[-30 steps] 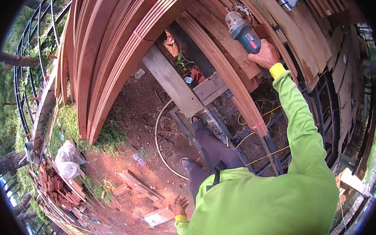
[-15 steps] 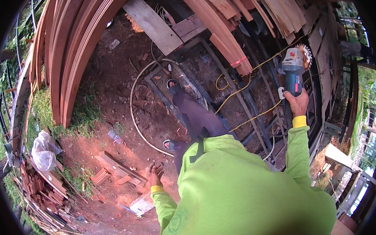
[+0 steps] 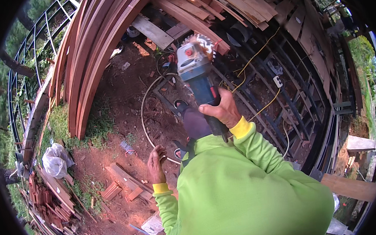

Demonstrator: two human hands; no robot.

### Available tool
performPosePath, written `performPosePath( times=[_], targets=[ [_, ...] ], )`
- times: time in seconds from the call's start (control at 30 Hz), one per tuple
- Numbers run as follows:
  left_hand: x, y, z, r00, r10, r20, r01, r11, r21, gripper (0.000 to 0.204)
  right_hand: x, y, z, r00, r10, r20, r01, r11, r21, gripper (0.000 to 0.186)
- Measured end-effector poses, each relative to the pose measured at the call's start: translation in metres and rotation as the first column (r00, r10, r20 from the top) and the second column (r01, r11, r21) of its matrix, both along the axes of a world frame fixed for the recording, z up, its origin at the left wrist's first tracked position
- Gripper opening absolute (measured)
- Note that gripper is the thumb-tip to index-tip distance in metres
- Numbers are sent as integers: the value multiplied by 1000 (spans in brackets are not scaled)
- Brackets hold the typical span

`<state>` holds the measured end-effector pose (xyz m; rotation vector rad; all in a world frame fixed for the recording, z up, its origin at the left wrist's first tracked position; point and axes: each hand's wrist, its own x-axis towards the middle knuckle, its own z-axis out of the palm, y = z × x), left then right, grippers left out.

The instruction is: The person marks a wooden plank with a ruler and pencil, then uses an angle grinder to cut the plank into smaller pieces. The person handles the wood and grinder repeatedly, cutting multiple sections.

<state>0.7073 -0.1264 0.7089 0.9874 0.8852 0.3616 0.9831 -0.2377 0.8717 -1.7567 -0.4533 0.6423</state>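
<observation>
Right hand (image 3: 227, 109) | wrapped round angle grinder (image 3: 198, 81) | swung in from right over 0.5 s

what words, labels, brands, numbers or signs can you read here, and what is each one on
No text is readable in this view.
Power tool in the right hand: a red mark shows on its body, too blurred to read.
Small white block: too small to make out any lettering.
White packet on the ground: too small to read.
White plastic bag: no legible print.
</observation>
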Motion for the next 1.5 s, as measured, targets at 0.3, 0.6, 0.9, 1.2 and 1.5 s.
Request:
performPosePath(
  times=[0.3,0.6,0.9,1.2,1.5],
  targets=[
    [77,-1,68,806,157,570,81,926,-369,89,-89,59,-50,847,515,130,-504,857,-108,54],
    [79,7,55,679,425,598,-102,861,-497,56,-33,20,-82,901,419,111,-428,902,65,35],
    [-26,13,74,533,561,633,-262,821,-507,63,41,-102,-397,686,-476,-550,97,810,-579,87],
    [-158,9,58,661,418,623,-208,900,-383,63,147,-32,-288,250,-283,-926,841,538,62,50],
    [-192,-27,29,697,631,339,-512,770,-381,57,322,-185,-100,688,-190,-700,706,397,586,49]
  ],
)
